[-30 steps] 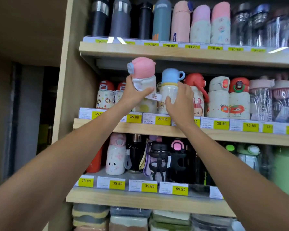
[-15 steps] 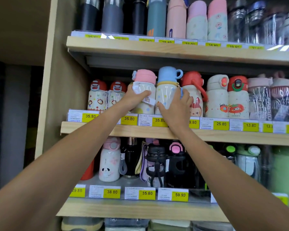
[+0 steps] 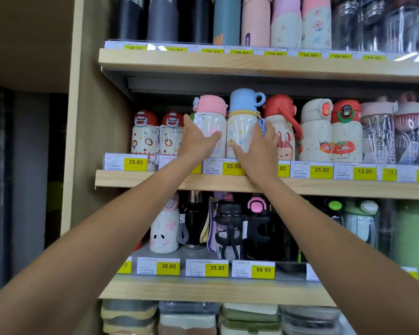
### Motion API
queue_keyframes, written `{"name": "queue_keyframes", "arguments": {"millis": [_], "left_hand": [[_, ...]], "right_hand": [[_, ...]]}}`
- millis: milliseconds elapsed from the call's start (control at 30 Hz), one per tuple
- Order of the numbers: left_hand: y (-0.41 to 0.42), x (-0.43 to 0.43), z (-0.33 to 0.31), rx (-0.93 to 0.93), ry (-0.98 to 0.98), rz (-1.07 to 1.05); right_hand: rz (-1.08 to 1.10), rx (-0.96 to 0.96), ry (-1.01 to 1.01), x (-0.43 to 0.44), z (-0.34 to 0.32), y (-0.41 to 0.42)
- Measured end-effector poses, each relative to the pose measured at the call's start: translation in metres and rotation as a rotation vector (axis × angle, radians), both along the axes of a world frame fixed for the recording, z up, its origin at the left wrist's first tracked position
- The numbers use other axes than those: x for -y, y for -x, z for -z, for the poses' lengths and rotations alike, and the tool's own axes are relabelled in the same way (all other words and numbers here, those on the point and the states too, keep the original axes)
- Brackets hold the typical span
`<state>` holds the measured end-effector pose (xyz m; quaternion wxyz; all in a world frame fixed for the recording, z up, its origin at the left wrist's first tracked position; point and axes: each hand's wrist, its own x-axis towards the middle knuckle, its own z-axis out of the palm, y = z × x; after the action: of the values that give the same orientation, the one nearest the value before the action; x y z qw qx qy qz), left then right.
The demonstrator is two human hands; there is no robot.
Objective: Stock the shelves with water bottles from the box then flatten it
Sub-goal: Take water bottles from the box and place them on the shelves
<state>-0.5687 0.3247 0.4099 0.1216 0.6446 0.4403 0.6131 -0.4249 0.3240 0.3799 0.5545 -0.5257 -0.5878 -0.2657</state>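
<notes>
A white bottle with a pink lid stands on the middle shelf, in the front row. My left hand wraps its lower left side, thumb across the front. Touching its right side stands a white bottle with a blue cup lid. My right hand holds that one from the right, thumb on its front near the base. Both bottles are upright. The box is out of view.
Red-lidded bottles stand left of my hands, and a red-handled one sits close on the right. The top shelf edge hangs just above the lids. Yellow price tags line each shelf front. The lower shelf holds dark bottles.
The pink-lidded bottle came down from the air and now stands on the middle shelf beside the blue-lidded one. Both hands slid lower on the bottles.
</notes>
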Motion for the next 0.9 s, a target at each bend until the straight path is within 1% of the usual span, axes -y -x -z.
{"name": "queue_keyframes", "arguments": {"millis": [67, 167, 233, 300, 400, 500, 567, 633, 700, 833, 900], "left_hand": [[-0.007, 0.005, 0.01, -0.02, -0.07, -0.055], [-0.024, 0.016, 0.027, -0.097, -0.113, -0.161], [-0.041, 0.027, 0.042, -0.109, -0.17, -0.175], [-0.057, 0.034, 0.058, -0.102, -0.242, -0.135], [-0.09, 0.052, 0.095, -0.084, -0.28, -0.001], [-0.129, 0.067, 0.129, -0.071, -0.334, 0.133], [-0.159, 0.077, 0.148, -0.029, -0.285, 0.264], [-0.188, 0.087, 0.166, 0.001, -0.196, 0.382], [-0.221, 0.096, 0.183, 0.014, -0.083, 0.462], [-0.293, 0.111, 0.217, 0.027, 0.11, 0.568], [-0.344, 0.121, 0.242, 0.016, 0.207, 0.604]], "right_hand": [[-0.055, 0.017, 0.004, 0.002, 0.001, -0.003], [-0.125, 0.041, -0.008, 0.01, 0.005, -0.011], [-0.173, 0.055, -0.026, 0.022, 0.012, -0.02], [-0.219, 0.086, -0.07, 0.036, 0.021, -0.032], [-0.208, 0.133, -0.112, 0.059, 0.047, -0.064], [-0.176, 0.073, -0.092, 0.079, 0.077, -0.107], [-0.181, 0.014, -0.093, 0.092, 0.1, -0.139], [-0.181, -0.066, -0.076, 0.103, 0.125, -0.17], [-0.169, -0.132, -0.015, 0.118, 0.151, -0.204], [-0.083, -0.185, 0.137, 0.145, 0.195, -0.277], [-0.023, -0.25, 0.214, 0.161, 0.219, -0.327]]}}
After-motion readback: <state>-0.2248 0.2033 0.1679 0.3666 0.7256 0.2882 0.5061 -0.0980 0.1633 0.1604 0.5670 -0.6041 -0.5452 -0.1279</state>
